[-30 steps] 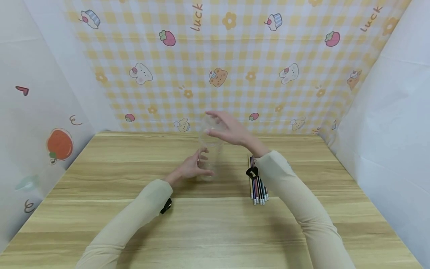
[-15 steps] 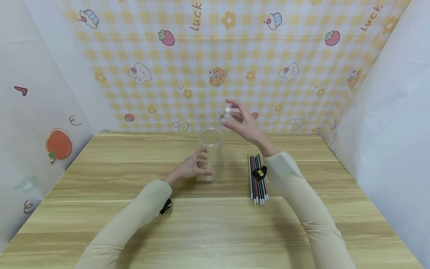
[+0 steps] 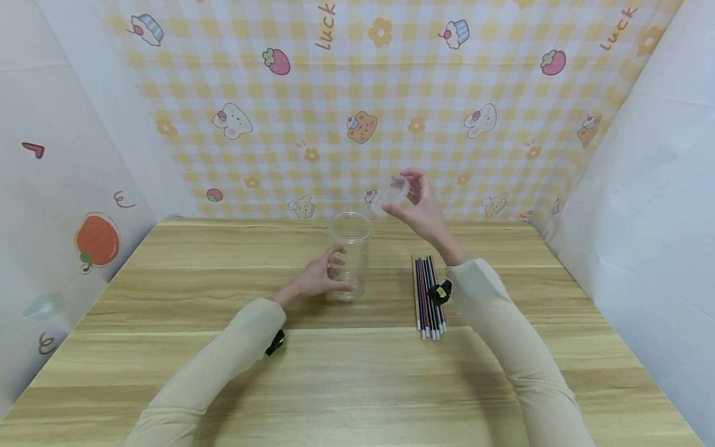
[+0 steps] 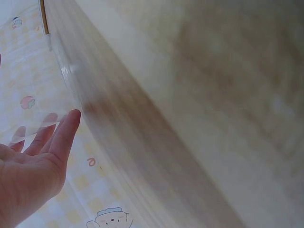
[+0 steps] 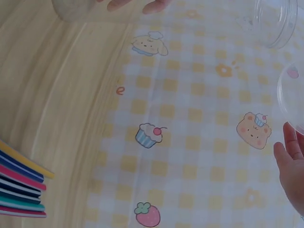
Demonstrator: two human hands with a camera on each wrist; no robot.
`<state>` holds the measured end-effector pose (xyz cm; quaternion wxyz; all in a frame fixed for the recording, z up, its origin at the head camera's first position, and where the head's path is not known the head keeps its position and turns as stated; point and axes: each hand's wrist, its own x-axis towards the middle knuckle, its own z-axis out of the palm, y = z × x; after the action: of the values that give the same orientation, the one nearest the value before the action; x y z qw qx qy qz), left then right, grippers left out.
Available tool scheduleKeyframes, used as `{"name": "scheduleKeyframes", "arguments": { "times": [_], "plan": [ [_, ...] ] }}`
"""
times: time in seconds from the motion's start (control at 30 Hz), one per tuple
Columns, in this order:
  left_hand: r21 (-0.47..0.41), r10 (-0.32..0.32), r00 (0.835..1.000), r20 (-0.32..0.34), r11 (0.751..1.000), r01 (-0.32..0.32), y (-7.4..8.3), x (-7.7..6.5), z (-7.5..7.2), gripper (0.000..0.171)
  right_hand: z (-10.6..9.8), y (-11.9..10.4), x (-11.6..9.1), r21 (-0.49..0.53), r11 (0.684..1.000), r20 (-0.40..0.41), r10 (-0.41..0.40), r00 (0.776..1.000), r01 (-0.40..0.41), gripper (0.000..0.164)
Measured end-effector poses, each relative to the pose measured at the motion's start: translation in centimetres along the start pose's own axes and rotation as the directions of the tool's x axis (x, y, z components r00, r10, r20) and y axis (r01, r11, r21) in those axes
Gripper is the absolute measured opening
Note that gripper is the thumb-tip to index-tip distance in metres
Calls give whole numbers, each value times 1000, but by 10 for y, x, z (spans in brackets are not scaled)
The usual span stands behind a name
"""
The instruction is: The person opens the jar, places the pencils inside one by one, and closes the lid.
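Note:
A tall clear plastic jar (image 3: 359,257) stands upright on the wooden table, its top uncovered. My left hand (image 3: 319,274) holds it from the left side, fingers behind and thumb in front, low on the body. In the left wrist view the fingers (image 4: 69,135) lie along the clear wall. Up to the right of the jar's rim, my right hand (image 3: 419,208) pinches a round clear lid (image 3: 390,195) by its edge, tilted and apart from the jar. The right wrist view shows the lid (image 5: 284,95) beside the jar's rim (image 5: 280,23).
A row of pencils (image 3: 426,304) with white eraser ends lies on the table (image 3: 357,385) below the right forearm. Behind the table's back edge hangs a yellow checked cloth (image 3: 313,93). White sheets (image 3: 642,186) enclose both sides.
My right hand has lifted the lid off the jar's top and carried it up and right, turning it on the way. The left hand and the jar have stayed put.

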<state>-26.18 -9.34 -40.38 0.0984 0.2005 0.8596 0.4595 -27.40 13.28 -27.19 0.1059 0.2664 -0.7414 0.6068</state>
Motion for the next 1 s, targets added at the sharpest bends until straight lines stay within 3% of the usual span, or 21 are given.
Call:
{"name": "scheduleKeyframes", "arguments": {
  "times": [0.23, 0.47, 0.63, 0.87, 1.0],
  "plan": [
    [9, -4, 1000, 5, 1000, 4, 1, -1, -1, 79, -11, 8, -4, 34, 999, -1, -41, 999, 41, 60],
    [12, -26, 1000, 5, 1000, 26, 1, -1, 0, 78, -25, 35, -8, 48, 999, -14, 18, 1000, -18, 57],
    [16, -22, 1000, 3, 1000, 22, 2, -1, 0, 79, -33, 42, -14, 9, 999, -35, 47, 998, -47, 53],
    [10, -26, 1000, 10, 1000, 26, 3, -1, 0, 79, -40, 31, -30, -87, 994, -61, 61, 996, -66, 53],
    [-3, -25, 1000, 17, 1000, 25, 3, -1, -1, 78, -49, 39, -37, -103, 990, -76, 91, 993, -99, 53]
  ]
}}
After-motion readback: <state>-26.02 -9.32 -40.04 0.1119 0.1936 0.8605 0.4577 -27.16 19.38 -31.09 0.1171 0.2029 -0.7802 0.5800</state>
